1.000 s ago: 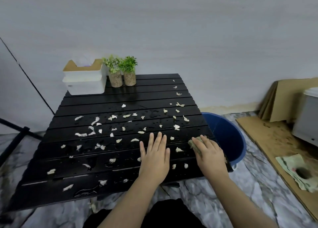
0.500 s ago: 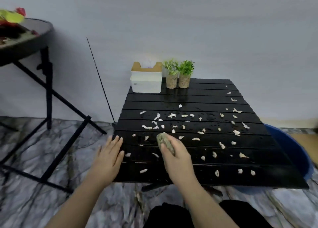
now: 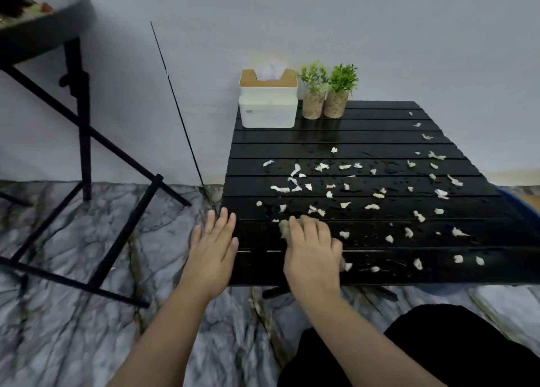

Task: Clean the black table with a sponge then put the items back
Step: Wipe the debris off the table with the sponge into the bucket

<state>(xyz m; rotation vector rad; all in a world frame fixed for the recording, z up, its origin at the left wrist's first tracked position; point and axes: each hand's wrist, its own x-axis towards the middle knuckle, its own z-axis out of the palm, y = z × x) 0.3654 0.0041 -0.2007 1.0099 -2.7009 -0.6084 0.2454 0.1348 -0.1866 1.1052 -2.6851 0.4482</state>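
Note:
The black slatted table (image 3: 380,141) is wet and strewn with several white paper scraps (image 3: 295,170). My right hand (image 3: 312,249) presses a greenish-brown sponge (image 3: 285,231) flat on the table's near left part; only the sponge's left end shows past my fingers. My left hand (image 3: 214,246) lies open, palm down, at the table's left front corner, half over the floor. At the back left of the table stand a white tissue box (image 3: 267,109) and two small potted plants (image 3: 314,94) (image 3: 339,93).
A round black side table (image 3: 43,21) on crossed legs stands to the left. A thin black rod (image 3: 178,109) leans on the wall. A blue bucket's edge (image 3: 523,199) shows at the right. The floor is grey marble (image 3: 73,328). My dark-clothed leg (image 3: 438,351) is bottom right.
My right hand has swept the sponge from the table's right front edge to its left side and flattened it down. My left hand slid left to the corner. The view turned left.

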